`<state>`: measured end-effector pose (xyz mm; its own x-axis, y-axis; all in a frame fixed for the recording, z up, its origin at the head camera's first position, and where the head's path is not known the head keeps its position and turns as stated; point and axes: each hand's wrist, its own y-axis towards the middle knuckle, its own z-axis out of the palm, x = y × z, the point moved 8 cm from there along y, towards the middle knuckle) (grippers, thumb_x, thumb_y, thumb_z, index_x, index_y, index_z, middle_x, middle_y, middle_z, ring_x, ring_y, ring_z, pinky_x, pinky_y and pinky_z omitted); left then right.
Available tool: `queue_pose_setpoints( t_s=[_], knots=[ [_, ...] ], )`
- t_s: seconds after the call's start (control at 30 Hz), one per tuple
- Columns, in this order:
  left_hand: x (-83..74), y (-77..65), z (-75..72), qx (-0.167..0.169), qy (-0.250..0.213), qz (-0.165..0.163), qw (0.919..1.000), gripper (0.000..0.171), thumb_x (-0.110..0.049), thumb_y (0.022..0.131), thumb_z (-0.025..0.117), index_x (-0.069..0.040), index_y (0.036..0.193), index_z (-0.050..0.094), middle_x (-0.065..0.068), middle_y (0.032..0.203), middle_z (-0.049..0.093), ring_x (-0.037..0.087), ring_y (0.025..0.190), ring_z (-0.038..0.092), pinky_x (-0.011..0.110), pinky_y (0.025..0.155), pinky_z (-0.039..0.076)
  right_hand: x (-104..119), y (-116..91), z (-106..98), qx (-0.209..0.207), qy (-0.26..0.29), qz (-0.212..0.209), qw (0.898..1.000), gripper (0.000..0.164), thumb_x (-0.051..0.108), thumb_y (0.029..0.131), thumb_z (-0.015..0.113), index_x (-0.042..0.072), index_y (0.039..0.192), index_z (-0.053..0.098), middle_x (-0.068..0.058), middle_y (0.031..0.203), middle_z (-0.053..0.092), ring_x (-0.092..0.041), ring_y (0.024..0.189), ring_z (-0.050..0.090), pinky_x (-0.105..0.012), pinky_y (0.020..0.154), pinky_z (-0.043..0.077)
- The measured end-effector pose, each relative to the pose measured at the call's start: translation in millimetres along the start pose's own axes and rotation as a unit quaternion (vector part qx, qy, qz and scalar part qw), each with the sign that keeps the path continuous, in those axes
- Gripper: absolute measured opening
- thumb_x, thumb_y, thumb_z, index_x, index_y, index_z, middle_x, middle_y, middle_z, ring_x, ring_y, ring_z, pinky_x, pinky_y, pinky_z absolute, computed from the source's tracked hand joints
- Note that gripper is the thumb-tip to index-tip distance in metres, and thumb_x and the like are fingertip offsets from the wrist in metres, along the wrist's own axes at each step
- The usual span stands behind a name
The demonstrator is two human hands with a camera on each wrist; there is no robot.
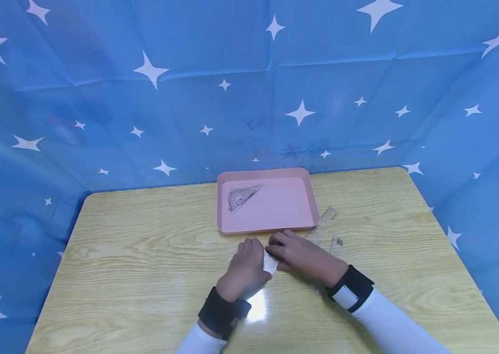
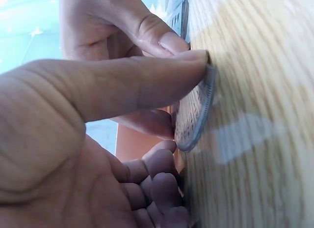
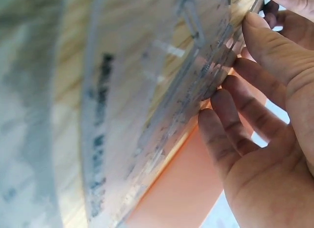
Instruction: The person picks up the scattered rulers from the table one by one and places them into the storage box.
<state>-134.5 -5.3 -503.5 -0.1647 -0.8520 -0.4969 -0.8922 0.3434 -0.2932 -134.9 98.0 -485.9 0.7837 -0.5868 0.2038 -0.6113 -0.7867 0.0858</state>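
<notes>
Between the two hands is a clear plastic protractor (image 1: 270,263), its curved, finely ticked edge (image 2: 206,107) showing in the left wrist view. My left hand (image 1: 246,268) pinches it, with the thumb over its upper side and the other fingers curled near the table. From the other side my right hand (image 1: 300,255) also grips it between thumb and fingers; in the right wrist view this hand (image 3: 265,105) partly hides the contact. Beside the right hand lie a clear ruler (image 1: 326,216) and a second clear ruler (image 1: 337,245), partly covered by the hand and forearm.
Behind the hands stands a shallow pink tray (image 1: 282,199), with clear set squares (image 1: 241,197) at its left side. The wood-grain table (image 1: 143,265) meets a blue star-patterned cloth (image 1: 231,113) at the back.
</notes>
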Motion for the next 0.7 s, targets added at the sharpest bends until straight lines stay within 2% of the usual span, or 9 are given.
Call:
queue_pose_setpoints(
  t_s=[0.27,0.43,0.53,0.7],
  knots=[
    [6.0,2.8,-0.2,0.015,-0.030,-0.001,0.9994,0.058,-0.016,0.079,0.088,0.005,0.120,0.053,0.011,0.107,0.052,0.027,0.102,0.049,0.040,0.085,0.048,-3,3,2,0.009,0.007,0.007,1.000,0.055,0.030,0.088,0.081,0.009,0.136,0.064,-0.004,0.128,0.059,-0.020,0.119,0.054,-0.033,0.102,0.052],
    [5.8,3.0,-1.9,0.008,-0.041,0.016,0.9990,0.054,-0.014,0.077,0.088,0.003,0.116,0.055,0.009,0.105,0.051,0.027,0.101,0.048,0.038,0.085,0.047,-2,4,-1,0.010,0.014,0.012,1.000,0.052,0.029,0.088,0.081,0.009,0.134,0.066,-0.004,0.127,0.059,-0.020,0.117,0.054,-0.034,0.101,0.052],
    [6.9,3.5,-2.2,0.008,-0.047,0.023,0.9986,0.052,-0.014,0.076,0.088,0.001,0.113,0.055,0.007,0.103,0.050,0.025,0.099,0.047,0.037,0.084,0.045,1,5,-2,0.020,-0.010,0.010,1.000,0.052,0.031,0.090,0.079,0.009,0.135,0.066,-0.004,0.127,0.060,-0.020,0.117,0.055,-0.034,0.101,0.051],
    [8.8,4.2,-2.8,0.010,-0.059,0.029,0.9978,0.050,-0.011,0.075,0.087,0.000,0.112,0.055,0.006,0.103,0.051,0.023,0.098,0.046,0.036,0.086,0.045,8,4,0,0.015,-0.098,-0.027,0.995,0.050,0.036,0.093,0.074,0.009,0.135,0.066,-0.004,0.127,0.061,-0.020,0.114,0.056,-0.032,0.099,0.052]
  ],
)
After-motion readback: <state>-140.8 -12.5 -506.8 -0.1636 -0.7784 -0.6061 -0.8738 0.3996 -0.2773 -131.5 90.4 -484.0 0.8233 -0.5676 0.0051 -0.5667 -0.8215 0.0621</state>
